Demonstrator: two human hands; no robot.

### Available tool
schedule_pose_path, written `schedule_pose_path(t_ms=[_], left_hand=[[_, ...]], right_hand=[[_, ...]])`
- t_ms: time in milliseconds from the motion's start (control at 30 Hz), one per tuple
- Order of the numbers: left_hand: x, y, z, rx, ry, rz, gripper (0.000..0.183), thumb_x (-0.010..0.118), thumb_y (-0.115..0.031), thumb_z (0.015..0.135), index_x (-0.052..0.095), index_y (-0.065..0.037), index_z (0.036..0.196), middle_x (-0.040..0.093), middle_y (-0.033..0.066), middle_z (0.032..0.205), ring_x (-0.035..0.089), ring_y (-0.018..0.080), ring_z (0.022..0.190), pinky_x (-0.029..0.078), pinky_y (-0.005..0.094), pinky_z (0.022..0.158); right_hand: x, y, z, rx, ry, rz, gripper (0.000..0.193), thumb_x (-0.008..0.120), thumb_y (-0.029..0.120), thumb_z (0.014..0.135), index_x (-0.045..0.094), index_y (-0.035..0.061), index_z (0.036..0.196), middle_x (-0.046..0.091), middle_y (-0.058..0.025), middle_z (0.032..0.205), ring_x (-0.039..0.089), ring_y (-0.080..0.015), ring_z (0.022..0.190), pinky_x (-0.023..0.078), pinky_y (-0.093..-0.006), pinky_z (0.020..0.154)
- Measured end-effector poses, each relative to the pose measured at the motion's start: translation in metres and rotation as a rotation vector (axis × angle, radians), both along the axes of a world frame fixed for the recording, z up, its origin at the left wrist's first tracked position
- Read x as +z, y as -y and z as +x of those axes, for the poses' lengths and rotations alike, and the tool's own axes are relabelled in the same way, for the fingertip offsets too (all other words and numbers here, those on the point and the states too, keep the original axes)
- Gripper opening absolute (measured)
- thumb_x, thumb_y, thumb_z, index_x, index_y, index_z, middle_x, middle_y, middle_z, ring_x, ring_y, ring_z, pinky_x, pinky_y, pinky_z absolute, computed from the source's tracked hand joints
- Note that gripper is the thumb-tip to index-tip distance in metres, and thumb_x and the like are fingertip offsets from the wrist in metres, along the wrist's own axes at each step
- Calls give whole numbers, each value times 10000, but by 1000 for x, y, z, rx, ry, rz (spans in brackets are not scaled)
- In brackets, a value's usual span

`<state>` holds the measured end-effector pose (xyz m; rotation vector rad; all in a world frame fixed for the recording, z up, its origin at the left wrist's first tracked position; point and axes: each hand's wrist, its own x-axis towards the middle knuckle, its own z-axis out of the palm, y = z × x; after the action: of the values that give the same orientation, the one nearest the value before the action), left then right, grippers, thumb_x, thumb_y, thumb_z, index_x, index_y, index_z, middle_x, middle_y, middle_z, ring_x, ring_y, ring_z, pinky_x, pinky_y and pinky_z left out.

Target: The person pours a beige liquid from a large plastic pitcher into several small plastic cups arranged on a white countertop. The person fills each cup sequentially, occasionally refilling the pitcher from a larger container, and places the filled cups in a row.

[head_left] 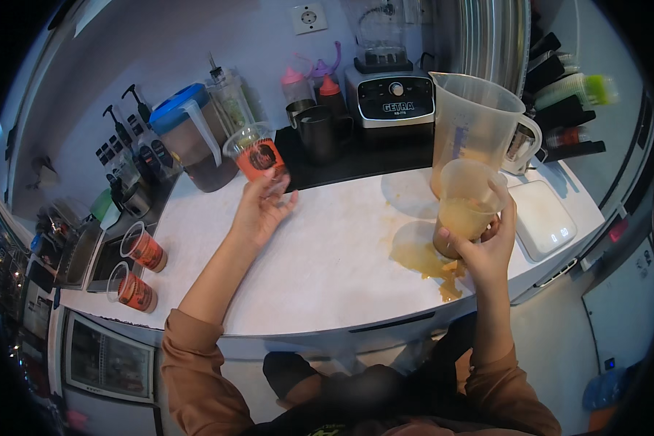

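My left hand (258,211) grips a clear plastic cup (260,157) with a red printed label near its base. The cup leans, its mouth toward the upper left, over the back of the counter. In my right hand (490,251) is a small translucent measuring jug (466,207) with cloudy yellowish liquid in it. Thumb and fingers wrap round its lower side. Right behind it stands a large translucent pitcher (476,120). A yellow-orange spill (421,256) spreads on the counter beside the small jug. Two more labelled cups, a farther cup (147,251) and a nearer cup (134,291), stand at the left.
Along the back are a blue-lidded pitcher (196,142), a dark metal jug (320,134), squeeze bottles (296,83) and a blender base (391,94). A white flat-topped device (541,218) lies at the right. Pump bottles (145,138) stand at the far left.
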<state>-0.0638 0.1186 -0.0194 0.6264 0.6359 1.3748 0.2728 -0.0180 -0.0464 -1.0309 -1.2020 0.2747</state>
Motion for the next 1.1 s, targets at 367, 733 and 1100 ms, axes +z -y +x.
schedule_pose_path(t_ms=[367, 733, 1100], left_hand=[[-25, 54, 46, -254, -991, 757, 901, 948, -256, 548, 487, -17, 1284, 609, 131, 1225, 589, 217, 1143, 442, 360, 1024], [-30, 41, 31, -483, -986, 847, 1028, 940, -247, 552, 367, -42, 1379, 510, 120, 1338, 476, 236, 1269, 358, 369, 1096], [-21, 36, 24, -609, -1036, 810, 1207, 898, -228, 574, 68, -127, 1444, 388, 189, 1409, 397, 318, 1341, 291, 390, 1151]], right_hand=[[33, 6, -27, -234, 453, 124, 918, 902, 121, 515, 474, 47, 1323, 351, -176, 1343, 497, -323, 1206, 498, -401, 920], [67, -2, -58, -212, 717, 146, 897, 884, 21, 477, 524, 89, 1295, 333, -153, 1429, 501, -342, 1211, 479, -439, 995], [76, -3, -72, -212, 804, 122, 836, 864, -18, 480, 559, 97, 1250, 350, -134, 1423, 519, -323, 1155, 522, -445, 964]])
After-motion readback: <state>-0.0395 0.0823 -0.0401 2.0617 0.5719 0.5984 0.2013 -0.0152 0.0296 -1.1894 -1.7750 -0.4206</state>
